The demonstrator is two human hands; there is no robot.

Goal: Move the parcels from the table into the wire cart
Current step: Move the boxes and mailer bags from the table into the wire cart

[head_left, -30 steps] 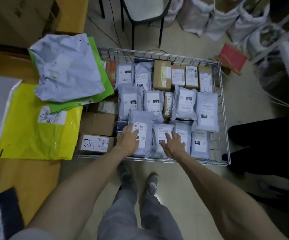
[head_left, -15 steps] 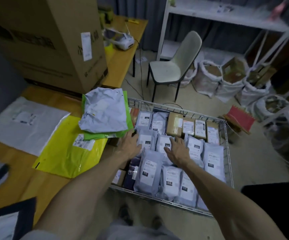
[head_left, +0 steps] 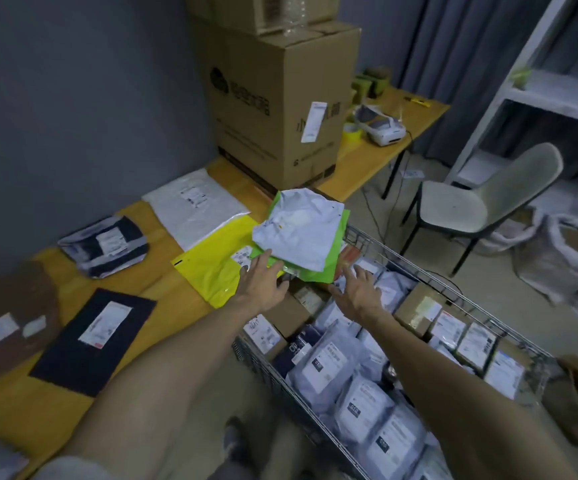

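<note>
The wire cart (head_left: 448,289) stands against the wooden table (head_left: 163,282), packed with several grey mailers and brown boxes. A grey-white mailer (head_left: 298,233) lies on a green mailer (head_left: 332,268) that overhangs the table edge and the cart. Under them is a yellow mailer (head_left: 211,268). My left hand (head_left: 261,284) reaches out with fingers spread, its fingertips at the green mailer's near edge. Over the cart, just right of the green mailer, my right hand (head_left: 357,289) hovers open. Neither hand holds anything.
More parcels lie on the table: a white mailer (head_left: 194,206), a dark patterned one (head_left: 107,245), a black one (head_left: 93,337) and a brown one (head_left: 7,327). A big cardboard box (head_left: 277,98) stands at the back. A chair (head_left: 481,202) and sacks (head_left: 564,258) are beyond the cart.
Both hands have risen from the grey mailers in the cart toward the green and grey-white mailers at the table edge. The camera has tilted up and to the left.
</note>
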